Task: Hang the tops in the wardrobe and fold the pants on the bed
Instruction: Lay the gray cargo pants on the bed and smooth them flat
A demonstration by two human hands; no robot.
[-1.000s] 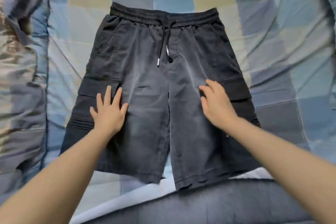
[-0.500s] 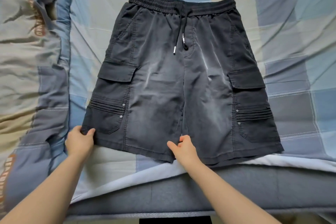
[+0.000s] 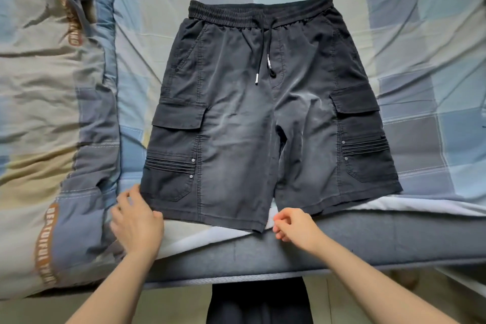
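The shorts (image 3: 265, 123) lie flat on the bed (image 3: 420, 66), ready for folding; the left hand (image 3: 136, 221) rests spread at the hem corner, the right hand (image 3: 294, 226) loosely curled, holding nothing.

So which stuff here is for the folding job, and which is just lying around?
For the job:
dark cargo shorts
left hand
right hand
checked sheet, where they lie

Just lying around:
rumpled quilt with lettering, left of the shorts

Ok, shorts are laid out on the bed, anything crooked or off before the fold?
Mostly fine: the shorts lie flat, slightly skewed. The hem of the leg near the left hand overhangs the sheet's edge.
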